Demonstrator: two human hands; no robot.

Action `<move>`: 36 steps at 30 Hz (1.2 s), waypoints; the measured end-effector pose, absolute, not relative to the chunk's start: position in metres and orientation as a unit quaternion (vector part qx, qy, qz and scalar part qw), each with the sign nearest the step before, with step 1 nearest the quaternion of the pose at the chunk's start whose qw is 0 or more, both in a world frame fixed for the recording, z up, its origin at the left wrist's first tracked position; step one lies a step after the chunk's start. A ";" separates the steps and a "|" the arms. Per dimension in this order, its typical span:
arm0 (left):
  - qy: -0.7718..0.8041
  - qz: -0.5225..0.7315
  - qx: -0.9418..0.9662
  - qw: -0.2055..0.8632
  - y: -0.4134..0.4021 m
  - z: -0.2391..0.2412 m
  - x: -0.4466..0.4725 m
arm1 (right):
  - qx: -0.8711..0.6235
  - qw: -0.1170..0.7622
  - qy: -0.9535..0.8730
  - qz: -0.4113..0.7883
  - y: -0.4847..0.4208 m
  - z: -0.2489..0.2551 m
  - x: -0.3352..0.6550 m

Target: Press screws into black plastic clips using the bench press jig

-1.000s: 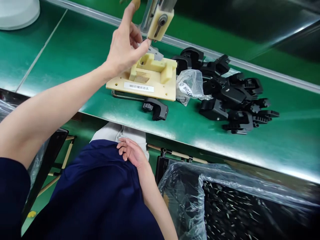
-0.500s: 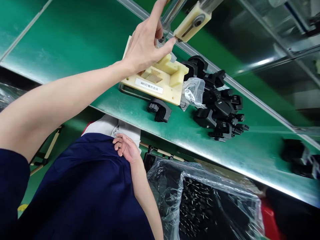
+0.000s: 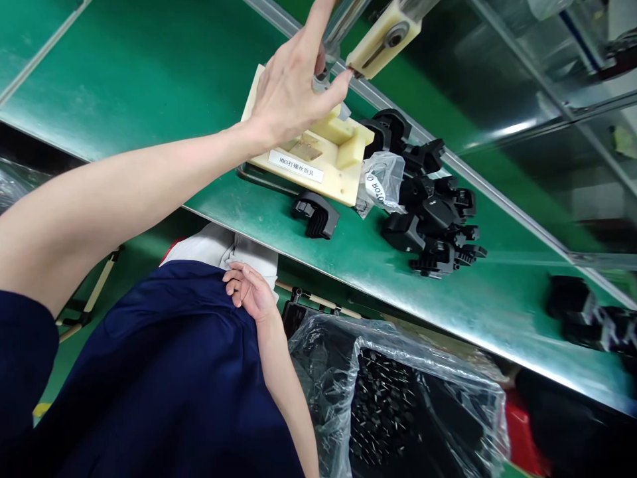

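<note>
My left hand (image 3: 291,99) is raised over the cream plastic jig (image 3: 318,162), which carries a white label. Its thumb and curled fingers are pinched at the lower tip of a hanging metal tool (image 3: 343,23), and the thumb tip touches the tool's cream block (image 3: 383,43). The index finger points up along the shaft. What lies inside the pinch is hidden. My right hand (image 3: 249,292) rests on my dark blue lap with loosely curled fingers and holds nothing. One black plastic part (image 3: 316,214) lies just in front of the jig.
A pile of black plastic parts (image 3: 432,212) and a small clear bag (image 3: 381,186) sit right of the jig on the green bench (image 3: 149,79). More black parts (image 3: 582,312) lie at far right. A plastic-lined bin (image 3: 398,392) of small dark pieces stands below the bench edge.
My view swung right and tilted over the second, so the jig and parts now sit further left. My left hand stays pinched at the tool tip. My right hand has not moved.
</note>
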State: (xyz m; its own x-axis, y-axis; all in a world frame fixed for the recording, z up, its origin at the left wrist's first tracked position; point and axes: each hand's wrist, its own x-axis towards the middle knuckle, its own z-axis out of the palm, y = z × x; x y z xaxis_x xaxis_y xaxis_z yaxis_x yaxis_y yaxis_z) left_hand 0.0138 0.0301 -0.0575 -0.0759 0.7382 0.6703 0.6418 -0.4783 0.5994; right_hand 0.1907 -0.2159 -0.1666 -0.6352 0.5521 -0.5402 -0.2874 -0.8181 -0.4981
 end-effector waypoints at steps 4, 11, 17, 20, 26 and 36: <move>0.515 0.535 0.669 0.038 0.035 -0.061 0.016 | -0.353 0.235 -0.186 0.886 -0.216 -0.166 0.191; 0.511 0.547 0.663 0.019 0.039 -0.065 0.017 | -0.336 0.243 -0.185 0.891 -0.216 -0.168 0.193; 0.492 0.541 0.682 -0.011 0.035 -0.059 0.011 | -0.321 0.248 -0.184 0.895 -0.217 -0.170 0.195; 0.488 0.552 0.676 -0.021 0.035 -0.058 0.012 | -0.317 0.248 -0.186 0.896 -0.217 -0.171 0.197; 0.473 0.584 0.659 -0.039 0.039 -0.061 0.013 | -0.315 0.247 -0.186 0.897 -0.217 -0.171 0.199; 0.472 0.604 0.642 -0.020 0.046 -0.066 0.012 | -0.310 0.249 -0.184 0.899 -0.216 -0.170 0.200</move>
